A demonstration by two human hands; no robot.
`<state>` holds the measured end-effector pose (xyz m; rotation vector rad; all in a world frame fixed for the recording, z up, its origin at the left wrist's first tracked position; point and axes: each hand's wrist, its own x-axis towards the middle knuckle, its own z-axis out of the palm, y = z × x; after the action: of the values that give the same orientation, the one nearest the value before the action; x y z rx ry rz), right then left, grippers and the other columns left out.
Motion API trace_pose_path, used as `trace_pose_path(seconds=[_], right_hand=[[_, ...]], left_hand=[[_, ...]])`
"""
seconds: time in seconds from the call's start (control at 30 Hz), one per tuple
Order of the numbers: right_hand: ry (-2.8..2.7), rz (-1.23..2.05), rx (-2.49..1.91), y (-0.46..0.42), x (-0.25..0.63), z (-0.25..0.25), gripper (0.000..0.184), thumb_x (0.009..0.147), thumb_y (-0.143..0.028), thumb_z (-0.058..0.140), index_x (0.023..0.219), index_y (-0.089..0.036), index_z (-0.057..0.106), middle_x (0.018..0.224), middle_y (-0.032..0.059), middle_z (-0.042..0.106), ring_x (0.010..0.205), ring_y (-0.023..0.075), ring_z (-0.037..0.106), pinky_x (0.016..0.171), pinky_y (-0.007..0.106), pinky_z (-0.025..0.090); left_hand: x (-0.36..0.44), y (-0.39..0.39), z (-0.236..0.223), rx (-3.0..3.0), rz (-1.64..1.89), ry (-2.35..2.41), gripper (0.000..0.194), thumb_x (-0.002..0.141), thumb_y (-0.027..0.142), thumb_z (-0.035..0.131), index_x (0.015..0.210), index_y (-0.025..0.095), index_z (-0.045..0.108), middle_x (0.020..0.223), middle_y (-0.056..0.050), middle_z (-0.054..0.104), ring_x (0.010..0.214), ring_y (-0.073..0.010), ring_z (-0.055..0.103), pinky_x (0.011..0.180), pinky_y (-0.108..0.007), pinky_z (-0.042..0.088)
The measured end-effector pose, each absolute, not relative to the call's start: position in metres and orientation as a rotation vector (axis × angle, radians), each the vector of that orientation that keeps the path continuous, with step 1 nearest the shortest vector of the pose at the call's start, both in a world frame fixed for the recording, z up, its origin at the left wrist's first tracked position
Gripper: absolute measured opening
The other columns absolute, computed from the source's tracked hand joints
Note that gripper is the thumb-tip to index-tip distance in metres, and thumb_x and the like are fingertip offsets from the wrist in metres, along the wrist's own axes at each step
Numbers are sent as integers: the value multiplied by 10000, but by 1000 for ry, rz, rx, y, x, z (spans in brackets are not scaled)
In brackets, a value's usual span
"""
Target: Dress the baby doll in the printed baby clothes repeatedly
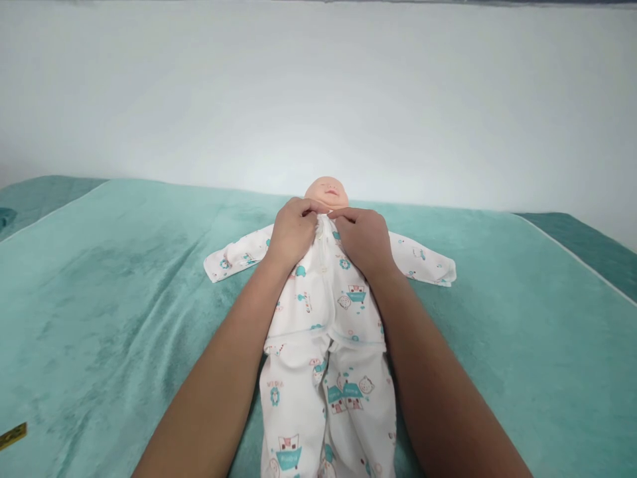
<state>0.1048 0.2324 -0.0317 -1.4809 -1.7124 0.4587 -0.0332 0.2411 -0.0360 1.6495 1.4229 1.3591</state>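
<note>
Baby doll in white printed clothes lies on its back on a teal blanket, head away from the person and just short of a pale wall. Well to the doll's left as seen, a darker cloth shows past the blanket's light edge, and a small yellow-and-black strip lies nearer the person. Between these and the doll is a wide bare stretch with soft creases. To the doll's right the stretch is equally wide, smoother, ending at another light edge with dark green cloth beyond.

Counted across: one doll, one jacket with two sleeves spread to either side of it, one pair of trousers with two legs running out of view toward the person, two hands. The jacket's front edges meet along the doll's middle and part at the hem.

Left hand, at the doll's neck, has its thumb and forefinger pinching the jacket's collar, the rest curled under. Right hand mirrors it, forefinger bent inward, gripping the collar's other side; its thumb is mostly hidden. Both forearms reach up beside the doll's trunk, one on each flank.
</note>
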Motion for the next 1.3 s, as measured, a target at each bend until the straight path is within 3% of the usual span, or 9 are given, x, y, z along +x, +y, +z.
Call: trace_pose_path(seconds=[0.27, 0.43, 0.57, 0.73, 0.9, 1.0, 1.13, 1.3], right_hand=[[-1735, 535, -1449, 235, 107, -32, 313, 796, -208, 455, 879, -240, 754, 930, 24, 732, 823, 196, 607, 751, 319, 436], [-1725, 437, -1484, 224, 106, -25, 270, 786, -205, 465, 924, -228, 697, 715, 7, 653, 669, 171, 534, 674, 302, 396], [-1836, 445, -1517, 194, 104, -10, 111, 825, -284, 486, 787, -228, 574, 663, -8, 586, 621, 156, 489, 591, 282, 339], [-2053, 316, -1696, 160, 95, 1, 152, 827, -362, 535, 812, -219, 484, 820, 30, 608, 663, 171, 501, 568, 280, 296], [-2075, 198, -1752, 161, 89, -4, 94, 843, -299, 505, 814, -210, 494, 792, 40, 598, 670, 178, 498, 581, 292, 287], [-2041, 303, -1663, 170, 95, -7, 110, 829, -245, 494, 723, -216, 501, 702, 11, 581, 642, 164, 481, 570, 290, 297], [-1718, 724, -1470, 175, 104, -10, 108, 810, -306, 550, 747, -223, 579, 621, -26, 556, 543, 130, 456, 515, 268, 322], [-1424, 1094, -1262, 173, 109, -16, 171, 762, -368, 649, 833, -213, 640, 605, -44, 531, 491, 97, 419, 455, 235, 309]], left_hand=[[-32, 236, -36, 1798, 1406, 1511, 305, 794, 81, 450, 721, 212, 716, 931, -40, 670, 913, -178, 606, 911, -331, 448], [-34, 215, -33, 1853, 1539, 1501, 300, 771, 51, 433, 707, 194, 689, 882, -27, 659, 839, -151, 595, 819, -284, 452], [-40, 186, -34, 1686, 1479, 1431, 213, 819, 151, 490, 800, 204, 695, 835, -7, 667, 744, -140, 575, 705, -265, 441], [-46, 171, -38, 1662, 1365, 1365, 201, 853, 271, 552, 962, 216, 712, 911, -26, 665, 781, -147, 583, 714, -268, 443], [-48, 177, -37, 1701, 1302, 1332, 146, 844, 268, 571, 859, 216, 706, 835, -15, 631, 746, -141, 560, 691, -261, 430], [-49, 178, -34, 1623, 1254, 1292, 112, 819, 308, 616, 813, 213, 675, 677, 20, 548, 617, -121, 485, 599, -250, 393], [-49, 176, -31, 1506, 1231, 1210, 131, 822, 337, 619, 821, 210, 649, 576, 47, 448, 530, -103, 401, 506, -240, 313], [-47, 177, -29, 1354, 1286, 1023, 141, 793, 325, 658, 810, 185, 659, 665, 17, 556, 616, -104, 488, 573, -236, 388]])
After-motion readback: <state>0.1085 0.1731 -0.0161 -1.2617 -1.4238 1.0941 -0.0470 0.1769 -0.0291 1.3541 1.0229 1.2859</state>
